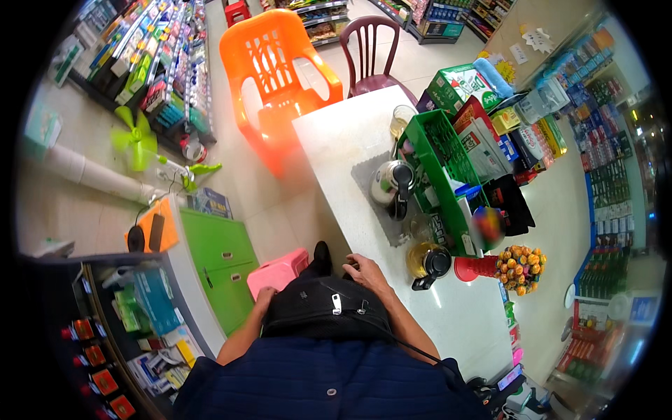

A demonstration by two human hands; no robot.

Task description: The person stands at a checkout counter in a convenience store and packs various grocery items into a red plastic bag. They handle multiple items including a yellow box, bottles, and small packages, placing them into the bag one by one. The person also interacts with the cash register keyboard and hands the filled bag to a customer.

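My right hand [363, 269] hangs beside the edge of a white counter [336, 136], its fingers apart and slightly bent, holding nothing that shows. At the far side of a black bag [315, 310] worn at my waist is my left hand [266, 295], near a pink plastic stool [278, 270]; its fingers are partly hidden. On the counter, a glass teapot [429, 261] with amber liquid and a black lid stands close to my right hand. Beyond it, a steel kettle [391, 184] rests on a grey mat [362, 170] next to a green plastic basket [446, 173].
An orange plastic armchair [273, 89] and a dark red chair [371, 52] stand beyond the counter. To the left are a green cabinet [220, 257], a green-bladed fan [135, 137] and stocked shelves [152, 68]. A lollipop stand [520, 269] is at the right.
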